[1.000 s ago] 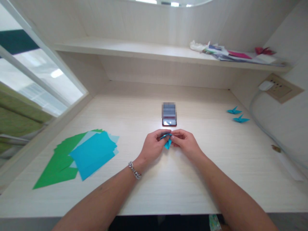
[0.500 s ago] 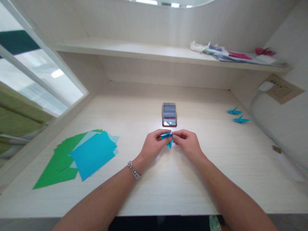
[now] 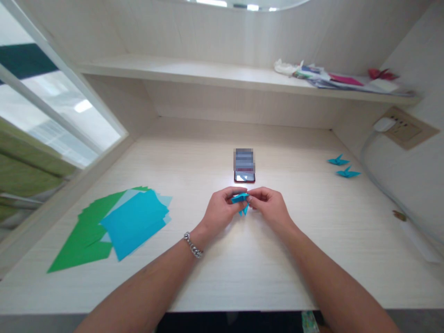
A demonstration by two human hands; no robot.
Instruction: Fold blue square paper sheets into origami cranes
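Two cranes (image 3: 348, 173) sit on the right of the desk (image 3: 243, 282) in the head view, near a cable (image 3: 391, 199) plugged into the socket (image 3: 412, 132). Blue sheets (image 3: 137, 222) partly cover green sheets (image 3: 81, 243) on the left. Mid-desk, the left hand (image 3: 224, 206) and right hand (image 3: 272, 206) both pinch a folded paper (image 3: 238, 198) between thumb and fingers, hiding part of it. Just beyond them lies a phone (image 3: 244, 176), the nearest obstacle; further back, a shelf (image 3: 173, 67) bears papers (image 3: 345, 80).
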